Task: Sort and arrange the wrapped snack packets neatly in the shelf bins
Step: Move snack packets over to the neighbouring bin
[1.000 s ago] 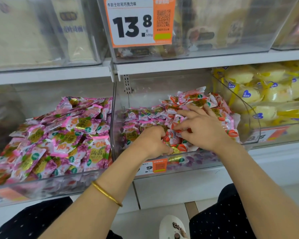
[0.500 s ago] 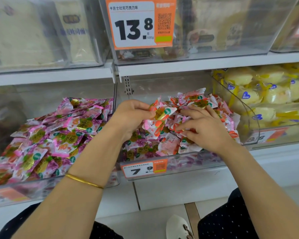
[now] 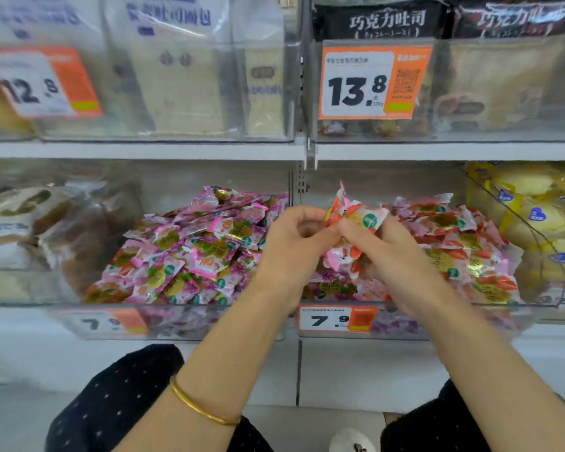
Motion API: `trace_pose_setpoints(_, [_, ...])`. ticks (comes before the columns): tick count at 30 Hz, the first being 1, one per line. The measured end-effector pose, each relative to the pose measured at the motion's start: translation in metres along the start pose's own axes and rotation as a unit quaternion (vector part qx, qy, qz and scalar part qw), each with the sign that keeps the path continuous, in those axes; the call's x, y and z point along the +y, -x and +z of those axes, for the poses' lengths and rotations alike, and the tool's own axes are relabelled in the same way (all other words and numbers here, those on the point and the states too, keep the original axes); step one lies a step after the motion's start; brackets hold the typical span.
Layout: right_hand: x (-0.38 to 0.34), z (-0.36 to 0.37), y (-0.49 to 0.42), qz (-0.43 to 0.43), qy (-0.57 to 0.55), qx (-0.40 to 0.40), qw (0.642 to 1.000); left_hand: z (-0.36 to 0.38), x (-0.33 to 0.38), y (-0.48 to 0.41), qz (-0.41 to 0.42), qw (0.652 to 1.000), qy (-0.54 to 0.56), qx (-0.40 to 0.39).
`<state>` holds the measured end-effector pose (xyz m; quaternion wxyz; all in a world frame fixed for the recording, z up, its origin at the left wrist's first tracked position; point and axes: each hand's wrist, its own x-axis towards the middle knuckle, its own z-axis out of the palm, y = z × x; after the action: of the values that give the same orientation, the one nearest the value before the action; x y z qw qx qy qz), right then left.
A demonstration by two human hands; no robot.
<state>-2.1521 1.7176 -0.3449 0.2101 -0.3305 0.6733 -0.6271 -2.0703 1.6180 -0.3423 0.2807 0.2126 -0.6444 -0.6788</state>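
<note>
Both hands meet over the clear bin [image 3: 405, 324] marked 7.9. My left hand [image 3: 291, 246] and my right hand [image 3: 382, 252] together grip a small bunch of red-and-white wrapped snack packets [image 3: 356, 216], lifted above the pile. More red-and-white packets [image 3: 463, 243] fill the right side of that bin, and purple packets [image 3: 330, 285] lie low at its front. The bin to the left [image 3: 88, 324] holds a heap of pink-purple packets [image 3: 196, 249].
Yellow wrapped cakes [image 3: 535, 216] fill the bin at far right, brown wrapped bread [image 3: 46, 223] the one at far left. The upper shelf [image 3: 144, 150] carries bins of bagged toast with orange price tags [image 3: 372, 83]. My knees and a shoe show below.
The camera has tilted up and shifted left. My right hand rose off the pile and joined my left hand on the red-and-white packets, which are now held higher.
</note>
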Motion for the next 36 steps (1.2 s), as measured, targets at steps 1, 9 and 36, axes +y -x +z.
trace_pose_setpoints(1, [-0.002,0.011,-0.001,0.005,-0.021,-0.007,1.0,-0.011,0.002,0.005,-0.005,1.0,0.001,0.007])
trace_pose_setpoints(9, [-0.017,0.101,-0.019,0.04,-0.082,-0.118,0.989,-0.126,0.023,0.023,-0.09,0.99,0.11,0.015])
trace_pose_setpoints(36, [-0.017,0.292,-0.106,0.049,0.089,-0.165,0.981,-0.295,0.011,0.011,0.081,0.886,-0.4,0.22])
